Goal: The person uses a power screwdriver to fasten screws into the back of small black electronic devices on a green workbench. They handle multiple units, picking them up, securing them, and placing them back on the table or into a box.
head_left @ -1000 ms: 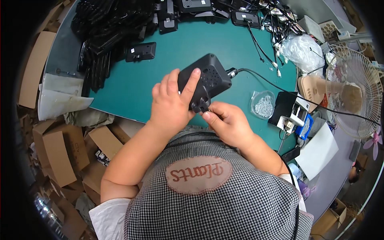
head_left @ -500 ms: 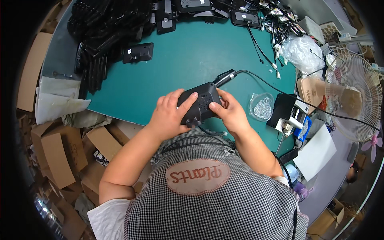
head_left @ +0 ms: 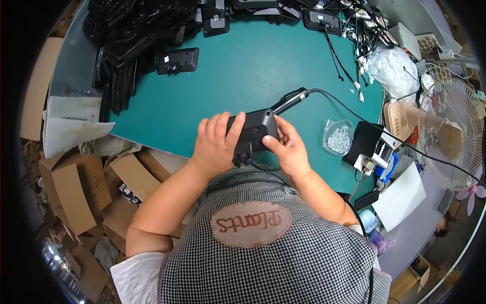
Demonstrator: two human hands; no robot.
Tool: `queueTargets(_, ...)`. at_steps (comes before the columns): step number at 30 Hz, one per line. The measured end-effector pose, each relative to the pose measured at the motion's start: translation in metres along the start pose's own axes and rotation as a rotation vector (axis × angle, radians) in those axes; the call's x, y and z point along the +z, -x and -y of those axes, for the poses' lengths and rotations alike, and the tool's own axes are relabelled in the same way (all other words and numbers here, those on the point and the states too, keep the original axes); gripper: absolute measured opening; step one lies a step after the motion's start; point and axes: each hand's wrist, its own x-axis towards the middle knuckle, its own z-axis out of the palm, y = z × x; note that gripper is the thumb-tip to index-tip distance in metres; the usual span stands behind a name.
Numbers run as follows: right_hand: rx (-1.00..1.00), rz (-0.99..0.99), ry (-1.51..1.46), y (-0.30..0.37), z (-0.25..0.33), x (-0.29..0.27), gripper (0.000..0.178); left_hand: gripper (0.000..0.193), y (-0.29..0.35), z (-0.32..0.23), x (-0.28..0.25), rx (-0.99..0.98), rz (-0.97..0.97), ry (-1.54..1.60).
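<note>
Just above the table's near edge, both my hands grip a black plastic device housing (head_left: 257, 125) with small holes in its face. My left hand (head_left: 215, 139) wraps over its left side, fingers across the top. On the right side, my right hand (head_left: 289, 149) presses its thumb on the face, with its fingers behind the edge. A round knob-like bracket (head_left: 242, 154) hangs at the housing's lower edge, and a thin cable trails below it. Beyond the housing lies a black corded electric screwdriver (head_left: 291, 100), its front end hidden. To the right, a clear plastic dish (head_left: 338, 138) holds small silver screws.
Black housings in a heap (head_left: 136, 30) fill the far left, with one flat housing (head_left: 178, 61) nearby. Cables with white connectors (head_left: 357, 76) lie far right beside a plastic bag (head_left: 392, 71). A fan (head_left: 450, 134) stands right. Cardboard boxes (head_left: 71, 197) sit below the table's left.
The housing has tilted in my hands, so its holed face shows less and the round bracket shows more. My left hand has shifted slightly right. The whole view has shifted a little.
</note>
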Motion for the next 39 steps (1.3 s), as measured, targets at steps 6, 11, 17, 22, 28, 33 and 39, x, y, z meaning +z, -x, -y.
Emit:
queueTargets(6,0.013,-0.112,0.608,-0.040,-0.016,-0.030,0.040,0.101,0.000,0.048,-0.001,-0.099,0.388,0.092)
queueTargets(11,0.230,-0.174,1.191,-0.068,-0.017,-0.076,0.049,0.094,-0.001,0.089,-0.025,-0.183,0.755,0.491)
queueTargets(17,0.048,-0.156,1.218,-0.089,-0.048,-0.078,0.046,0.091,-0.025,0.082,-0.016,-0.029,0.863,0.291)
queueTargets(22,-0.325,-0.478,1.215,-0.070,-0.046,-0.088,0.036,0.097,-0.048,0.072,0.042,0.063,0.655,0.172)
queueTargets(28,-0.816,-0.606,0.657,-0.006,0.001,-0.126,0.036,0.099,-0.084,0.008,0.112,0.156,0.615,0.180)
queueTargets(33,-0.936,-0.790,0.636,0.039,0.046,-0.148,0.040,0.096,-0.081,-0.009,0.147,0.135,0.515,0.101)
queueTargets(39,-0.973,-0.946,0.540,0.060,0.057,-0.175,0.042,0.088,-0.076,-0.012,0.150,0.196,0.497,0.107)
